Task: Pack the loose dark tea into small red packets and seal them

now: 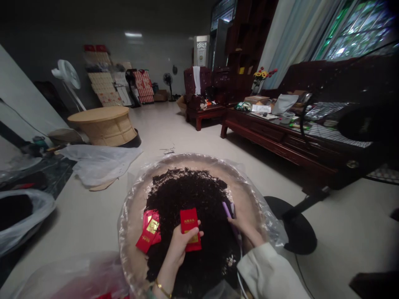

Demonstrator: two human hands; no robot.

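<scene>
A round tray [134,207] lined with clear plastic holds a heap of dark loose leaves [190,195]. My left hand [181,245] is closed on a small red packet [190,228] with gold print, held upright over the leaves. My right hand [245,232], in a pale sleeve, grips a purple scoop [227,209] whose tip is down in the leaves. A few more red packets [149,232] lie on the leaves to the left of my left hand.
A black fan base [293,228] stands on the floor right of the tray. A dark wooden bench [280,137] with clutter runs along the right. Plastic bags [96,162] and a round wooden table [102,124] sit at the left.
</scene>
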